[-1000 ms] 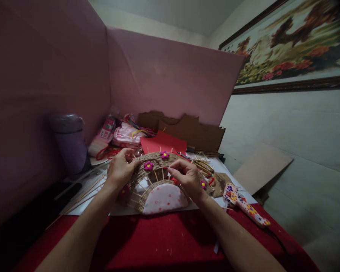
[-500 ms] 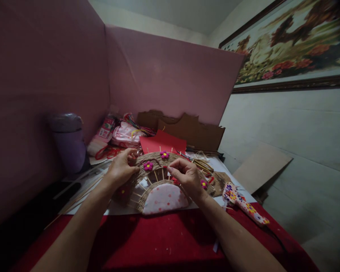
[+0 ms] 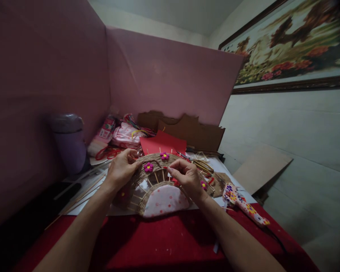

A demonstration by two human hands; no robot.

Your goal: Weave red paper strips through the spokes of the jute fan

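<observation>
A fan-shaped piece woven from brown cord over thin sticks (image 3: 154, 184) is held up over the table's front, decorated with magenta flowers (image 3: 148, 167). At its lower middle is a white half-round fabric pad with red dots (image 3: 167, 201). My left hand (image 3: 124, 168) is closed on the upper left rim, thumb in front. In front of the woven band, my right hand (image 3: 185, 174) is closed in a pinch at a small red piece (image 3: 165, 167). A dark curved strand (image 3: 155, 161) runs left from near that piece; whether they are joined I cannot tell.
A flower-patterned glue gun (image 3: 243, 204) lies on the red cloth (image 3: 164, 241) at right. Behind are red paper (image 3: 163, 142), torn cardboard (image 3: 191, 130) and scissors (image 3: 183, 155). A purple tumbler (image 3: 69, 147) and thin sticks (image 3: 81, 198) stand and lie at left.
The woven piece has shifted and tilted slightly, its lower edge a little nearer to me. My left hand moved slightly with it; my right hand keeps its pinch in nearly the same place.
</observation>
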